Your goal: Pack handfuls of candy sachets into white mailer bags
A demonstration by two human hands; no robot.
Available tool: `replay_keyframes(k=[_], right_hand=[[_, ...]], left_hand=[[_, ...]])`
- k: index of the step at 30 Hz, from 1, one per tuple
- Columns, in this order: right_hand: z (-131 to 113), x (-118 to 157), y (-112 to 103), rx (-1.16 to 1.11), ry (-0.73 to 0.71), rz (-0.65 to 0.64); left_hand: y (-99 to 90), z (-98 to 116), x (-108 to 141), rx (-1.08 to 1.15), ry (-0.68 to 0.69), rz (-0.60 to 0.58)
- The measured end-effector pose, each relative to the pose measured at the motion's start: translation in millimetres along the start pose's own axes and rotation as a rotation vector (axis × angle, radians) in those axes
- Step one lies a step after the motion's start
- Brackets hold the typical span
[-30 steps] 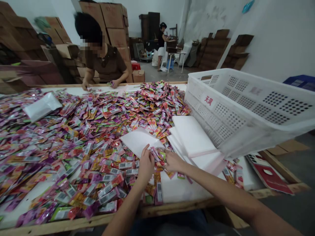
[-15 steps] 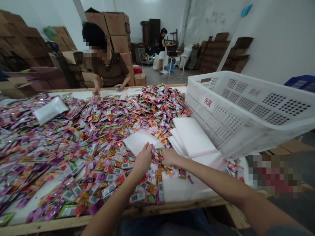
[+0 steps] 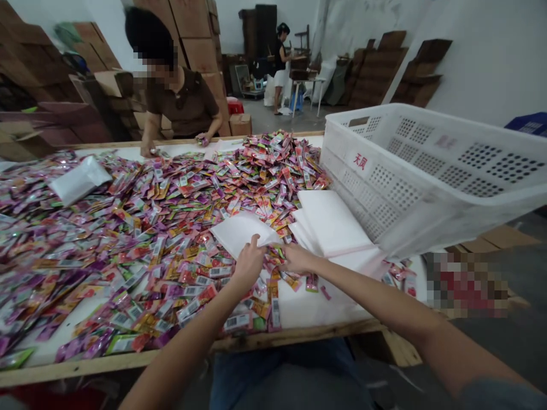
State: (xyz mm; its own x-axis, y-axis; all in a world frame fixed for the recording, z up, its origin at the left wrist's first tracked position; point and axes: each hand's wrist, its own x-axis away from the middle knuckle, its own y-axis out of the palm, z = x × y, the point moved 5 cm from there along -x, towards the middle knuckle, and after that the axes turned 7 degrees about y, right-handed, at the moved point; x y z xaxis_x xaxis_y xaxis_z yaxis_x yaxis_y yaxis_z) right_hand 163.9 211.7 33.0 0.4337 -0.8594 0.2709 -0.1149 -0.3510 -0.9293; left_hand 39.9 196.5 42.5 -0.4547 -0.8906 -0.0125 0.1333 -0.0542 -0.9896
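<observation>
My left hand (image 3: 250,263) and my right hand (image 3: 298,259) are close together above the front middle of the table, fingers curled in toward each other. Between them is a small bunch of shiny snack packets (image 3: 277,251), gripped from both sides. The left fingertips are partly hidden, with one finger raised. Just beyond the left hand, a white plastic bag (image 3: 241,232) lies on the loose packets. Right of my right hand, a stack of flat white bags (image 3: 335,222) lies on the table.
A big heap of loose packets (image 3: 171,216) covers much of the table. A white perforated crate (image 3: 376,188) stands tilted at the right. A filled white bag (image 3: 81,179) lies at the left. Opposite, a co-worker (image 3: 179,105) handles packets. Cardboard boxes (image 3: 200,57) are stacked behind.
The view has tilted down slightly, so things appear higher. My hands stay together at the bunch of packets; a left finger has lifted, and the right fingers have loosened a little.
</observation>
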Motion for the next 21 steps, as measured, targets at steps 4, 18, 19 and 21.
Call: replay_keyframes(k=[4,18,19,21], right_hand=[[-0.4,-3.7,-1.4,-0.122,0.123,-0.006],[8.0,-14.4,3.8,-0.389,0.358,0.005],[8.4,-13.6,3.7,-0.410,0.393,0.008],[8.6,-12.2,4.2,-0.423,0.459,0.009]], left_hand=[[-1.3,-1.0,-0.6,-0.046,0.026,0.023],[-2.4,-9.7,10.0,0.176,-0.494,0.459],[-0.4,-4.8,12.3,0.180,-0.471,0.438],[3.0,3.9,17.8,0.180,-0.436,0.420]])
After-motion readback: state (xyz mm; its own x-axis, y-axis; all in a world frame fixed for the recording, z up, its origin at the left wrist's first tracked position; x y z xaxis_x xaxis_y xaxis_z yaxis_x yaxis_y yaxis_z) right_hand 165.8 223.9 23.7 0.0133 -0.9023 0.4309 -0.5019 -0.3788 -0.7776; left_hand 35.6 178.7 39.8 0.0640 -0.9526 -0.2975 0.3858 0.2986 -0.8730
